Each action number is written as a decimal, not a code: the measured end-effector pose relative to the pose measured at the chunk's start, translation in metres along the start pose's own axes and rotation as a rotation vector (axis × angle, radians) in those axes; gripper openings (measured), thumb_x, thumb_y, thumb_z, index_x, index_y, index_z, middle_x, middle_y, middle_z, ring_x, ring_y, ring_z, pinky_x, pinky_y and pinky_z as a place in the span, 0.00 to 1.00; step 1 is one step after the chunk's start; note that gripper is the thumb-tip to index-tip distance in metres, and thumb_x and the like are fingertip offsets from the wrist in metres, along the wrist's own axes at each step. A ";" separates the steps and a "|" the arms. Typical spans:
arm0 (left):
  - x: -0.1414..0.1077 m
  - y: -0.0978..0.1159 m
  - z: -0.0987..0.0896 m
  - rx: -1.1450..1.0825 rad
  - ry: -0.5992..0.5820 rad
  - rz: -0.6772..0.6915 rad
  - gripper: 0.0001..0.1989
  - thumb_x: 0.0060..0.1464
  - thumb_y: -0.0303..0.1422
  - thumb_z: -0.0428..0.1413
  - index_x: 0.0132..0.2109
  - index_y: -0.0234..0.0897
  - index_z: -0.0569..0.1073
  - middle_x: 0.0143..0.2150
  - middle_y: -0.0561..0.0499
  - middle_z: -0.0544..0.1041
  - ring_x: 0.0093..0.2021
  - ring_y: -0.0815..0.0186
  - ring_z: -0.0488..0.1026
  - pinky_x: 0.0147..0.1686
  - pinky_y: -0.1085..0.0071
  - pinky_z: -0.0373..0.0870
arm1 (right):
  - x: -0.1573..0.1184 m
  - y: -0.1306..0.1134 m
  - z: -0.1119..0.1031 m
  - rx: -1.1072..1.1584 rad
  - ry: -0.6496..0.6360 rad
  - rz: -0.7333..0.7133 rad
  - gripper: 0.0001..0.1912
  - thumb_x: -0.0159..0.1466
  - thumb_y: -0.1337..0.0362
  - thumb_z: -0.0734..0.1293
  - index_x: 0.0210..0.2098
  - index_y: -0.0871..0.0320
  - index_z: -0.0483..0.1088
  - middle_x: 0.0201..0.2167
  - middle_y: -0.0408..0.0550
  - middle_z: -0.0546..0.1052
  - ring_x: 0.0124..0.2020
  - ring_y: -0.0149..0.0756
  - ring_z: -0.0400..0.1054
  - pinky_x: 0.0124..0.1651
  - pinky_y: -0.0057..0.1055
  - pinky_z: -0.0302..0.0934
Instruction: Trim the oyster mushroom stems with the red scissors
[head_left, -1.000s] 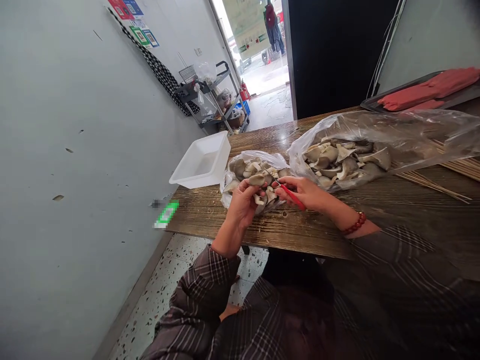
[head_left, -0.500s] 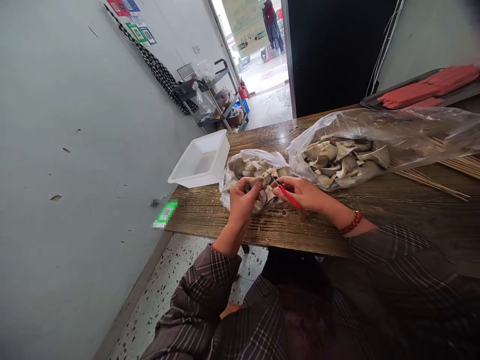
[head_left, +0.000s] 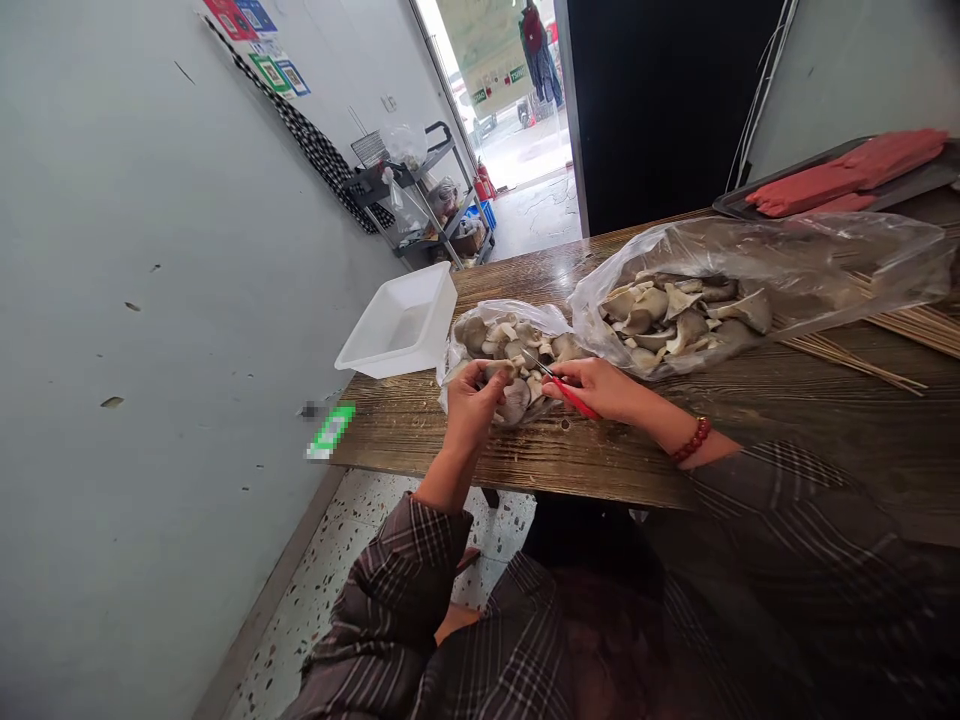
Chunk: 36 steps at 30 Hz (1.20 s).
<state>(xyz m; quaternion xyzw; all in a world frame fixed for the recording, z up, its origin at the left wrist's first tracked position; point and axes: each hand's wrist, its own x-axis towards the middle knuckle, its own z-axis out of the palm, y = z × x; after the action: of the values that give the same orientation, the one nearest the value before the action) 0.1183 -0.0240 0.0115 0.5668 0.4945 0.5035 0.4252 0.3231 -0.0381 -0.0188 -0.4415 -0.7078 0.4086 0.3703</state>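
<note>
My left hand (head_left: 472, 402) pinches an oyster mushroom (head_left: 501, 369) between thumb and fingers, over the near side of a small plastic bag (head_left: 551, 318) full of mushrooms. In my right hand (head_left: 596, 388) is a pair of red-handled scissors (head_left: 574, 398), the blades pointing up and left over the same bag. The blade tips lie a short way right of the held mushroom, apart from it. Beyond my right hand lies a larger clear bag (head_left: 840, 265) with more oyster mushrooms (head_left: 686, 315) at its mouth.
A white plastic tub (head_left: 397, 325) stands at the table's left end. Bamboo skewers (head_left: 855, 362) lie at the right, partly under the large bag. A dark tray (head_left: 814, 165) with pink-red packets (head_left: 855, 175) sits at the back right. A wheeled cart (head_left: 420, 190) is by the doorway.
My left hand has drawn slightly left and down with the mushroom, away from the scissors. The right hand keeps its hold on the scissors. The whole view has shifted a little.
</note>
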 end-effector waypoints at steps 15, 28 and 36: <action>-0.001 0.043 0.038 0.198 -0.227 0.079 0.07 0.44 0.30 0.69 0.32 0.36 0.79 0.22 0.56 0.71 0.22 0.73 0.63 0.22 0.77 0.56 | 0.008 -0.009 -0.007 0.211 0.497 -0.094 0.25 0.58 0.61 0.72 0.54 0.58 0.71 0.37 0.48 0.80 0.36 0.37 0.72 0.42 0.34 0.66; 0.027 0.065 0.048 -0.014 -0.162 0.071 0.10 0.44 0.32 0.66 0.32 0.36 0.73 0.26 0.54 0.76 0.20 0.74 0.67 0.20 0.79 0.64 | 0.013 -0.007 -0.020 0.079 0.623 -0.021 0.22 0.63 0.71 0.68 0.56 0.54 0.69 0.46 0.51 0.81 0.47 0.42 0.76 0.53 0.38 0.68; 0.062 0.055 0.136 -0.100 -0.483 -0.096 0.11 0.39 0.26 0.70 0.30 0.34 0.76 0.24 0.52 0.76 0.19 0.74 0.68 0.17 0.79 0.57 | 0.007 -0.016 -0.049 0.265 1.030 -0.145 0.24 0.70 0.57 0.62 0.63 0.55 0.61 0.46 0.52 0.77 0.44 0.37 0.73 0.49 0.35 0.71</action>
<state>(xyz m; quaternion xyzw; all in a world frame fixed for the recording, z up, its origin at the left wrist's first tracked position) 0.2607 0.0308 0.0572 0.6249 0.3793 0.3566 0.5818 0.3591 -0.0240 0.0162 -0.4843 -0.4057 0.1981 0.7494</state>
